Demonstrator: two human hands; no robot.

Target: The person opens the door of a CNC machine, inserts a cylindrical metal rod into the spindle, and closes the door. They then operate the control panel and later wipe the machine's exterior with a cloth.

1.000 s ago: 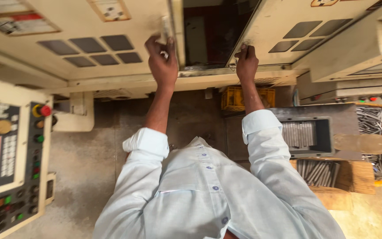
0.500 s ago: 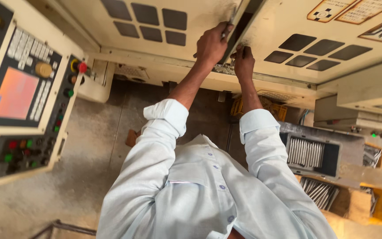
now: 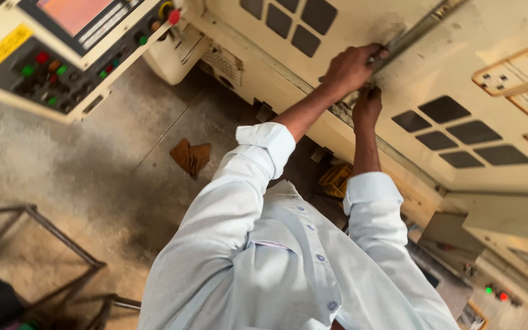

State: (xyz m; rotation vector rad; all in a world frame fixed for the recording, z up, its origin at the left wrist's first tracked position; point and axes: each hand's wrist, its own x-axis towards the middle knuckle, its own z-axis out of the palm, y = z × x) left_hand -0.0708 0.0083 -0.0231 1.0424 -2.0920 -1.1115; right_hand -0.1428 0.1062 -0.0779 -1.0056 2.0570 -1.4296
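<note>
The two cream-painted sheet-metal sliding doors [image 3: 459,79] of the machine enclosure stand all but together, with only a dark metal seam strip [image 3: 420,30] showing between their edges. Each door carries a block of dark rectangular window panes. Doors of this kind look heavy and stiff, riding on a lower rail; the painted faces are smooth and offer little purchase, so the raised edge at the seam is the sensible place to take hold, with fingers kept clear of the closing gap.

The left hand [image 3: 351,66] is curled tightly round that edge strip, knuckles up, clamped on the door edge. The right hand [image 3: 368,107] sits just below it against the same seam; its fingers seem folded onto the edge, though the grip itself is partly hidden. Both forearms reach up from rolled pale-blue shirt sleeves [image 3: 267,143].

To the left hangs a cream control panel [image 3: 62,55] with an orange screen, coloured push buttons and a red knob. Below lies a stained grey concrete floor [image 3: 93,159] with a crumpled brown rag [image 3: 190,156] on it. A yellow plastic crate [image 3: 336,179] shows under the machine's edge, near the right sleeve. A dark metal frame stand [image 3: 44,244] is at lower left, and small green and red indicator lights [image 3: 495,292] glow at lower right.
</note>
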